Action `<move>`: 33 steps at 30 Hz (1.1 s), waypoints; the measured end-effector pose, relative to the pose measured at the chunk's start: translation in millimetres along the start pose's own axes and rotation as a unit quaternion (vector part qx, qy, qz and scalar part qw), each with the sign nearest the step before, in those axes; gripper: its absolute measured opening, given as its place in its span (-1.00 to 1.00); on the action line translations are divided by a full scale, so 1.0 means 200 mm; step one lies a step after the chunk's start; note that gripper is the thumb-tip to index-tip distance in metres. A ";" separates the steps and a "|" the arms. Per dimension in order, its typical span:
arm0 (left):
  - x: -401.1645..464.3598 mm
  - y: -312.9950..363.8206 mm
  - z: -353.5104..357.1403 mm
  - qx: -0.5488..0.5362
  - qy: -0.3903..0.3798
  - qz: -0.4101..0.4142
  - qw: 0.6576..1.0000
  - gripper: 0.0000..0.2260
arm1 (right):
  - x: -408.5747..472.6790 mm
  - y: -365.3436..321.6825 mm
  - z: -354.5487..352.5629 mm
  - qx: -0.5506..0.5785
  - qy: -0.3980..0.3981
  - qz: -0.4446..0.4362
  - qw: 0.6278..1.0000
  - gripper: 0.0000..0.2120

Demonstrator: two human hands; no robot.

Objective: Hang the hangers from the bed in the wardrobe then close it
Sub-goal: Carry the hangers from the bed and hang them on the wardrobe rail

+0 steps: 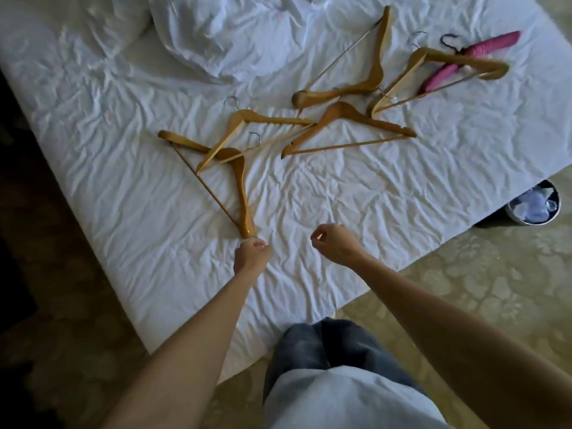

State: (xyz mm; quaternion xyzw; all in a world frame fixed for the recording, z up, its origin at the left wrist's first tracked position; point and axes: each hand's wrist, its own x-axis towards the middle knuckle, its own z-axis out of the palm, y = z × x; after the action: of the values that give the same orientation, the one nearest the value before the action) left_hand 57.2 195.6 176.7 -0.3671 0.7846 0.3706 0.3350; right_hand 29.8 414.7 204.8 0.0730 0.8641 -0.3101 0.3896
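Observation:
Several wooden hangers lie scattered on the white bed (325,199). The nearest hanger (240,184) points one arm tip toward me, and another wooden hanger (269,120) overlaps it. Farther right lie a third hanger (351,114), others behind it, and a pink padded hanger (483,46) under a wooden one (458,58). My left hand (251,253) is curled into a fist just below the nearest hanger's tip, holding nothing. My right hand (335,244) hovers over the sheet with its fingers curled, also holding nothing. The wardrobe is out of view.
A bunched white duvet (247,35) fills the bed's far side. A round waste bin (533,202) with crumpled paper stands on the patterned carpet (479,274) by the bed's right corner. I stand at the bed's near corner. Dark floor lies to the left.

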 end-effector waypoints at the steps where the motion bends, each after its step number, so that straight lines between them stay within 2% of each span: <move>1: 0.06 0.07 -0.02 -0.005 0.009 0.007 1.000 -0.77 | 0.07 -0.06 -0.03 -0.002 0.000 -0.007 1.000 -0.83; 9: 0.58 0.56 -0.13 -0.076 0.105 0.059 0.990 -0.73 | 0.80 -0.42 -0.17 -0.024 0.065 -0.074 0.995 -0.79; 14: 0.98 0.83 -0.18 -0.113 0.187 0.072 0.973 -0.76 | 1.36 -0.60 -0.23 -0.065 0.165 -0.124 0.976 -0.76; 19: 1.41 0.95 -0.23 -0.050 0.261 0.109 0.958 -0.75 | 1.85 -0.73 -0.26 -0.121 0.211 -0.166 0.956 -0.66; 25: 1.74 0.98 -0.21 0.134 0.299 0.118 0.937 -0.70 | 2.21 -0.72 -0.18 -0.175 0.179 -0.158 0.955 -0.61; 30: 1.84 0.93 -0.20 0.162 0.306 0.121 0.930 -0.74 | 2.29 -0.70 -0.13 -0.184 0.203 -0.169 0.947 -0.66; 33: 1.78 0.88 -0.23 0.109 0.326 0.156 0.926 -0.75 | 2.23 -0.74 -0.16 -0.150 0.184 -0.165 0.957 -0.68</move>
State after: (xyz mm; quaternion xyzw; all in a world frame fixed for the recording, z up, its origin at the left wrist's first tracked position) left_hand -279.5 120.9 -24.8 -0.3016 0.9336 0.1902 0.0364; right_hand -350.6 263.1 -28.9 -0.0738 0.9574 -0.2183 0.1743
